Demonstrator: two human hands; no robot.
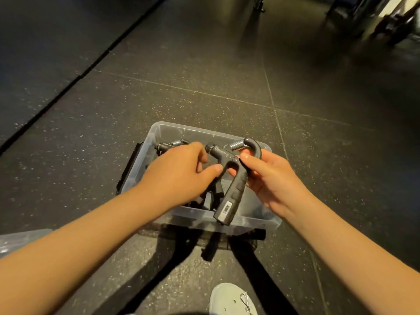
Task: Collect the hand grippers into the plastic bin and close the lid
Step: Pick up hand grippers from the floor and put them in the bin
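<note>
A clear plastic bin stands open on the floor below me. My right hand pinches a dark grey hand gripper at its top bend, above the bin's right half. Its spring points away from me and one handle hangs toward the near rim. My left hand hovers over the bin's left half, its fingers curled round a second hand gripper. Only that gripper's knob and spring show past the knuckles. My left thumb touches the first gripper's handle. More dark gripper parts lie in the bin under my hands.
A clear lid lies on the floor at the lower left. My grey shoe is just in front of the bin. Dark speckled rubber floor surrounds the bin, and blurred equipment legs stand far back at the right.
</note>
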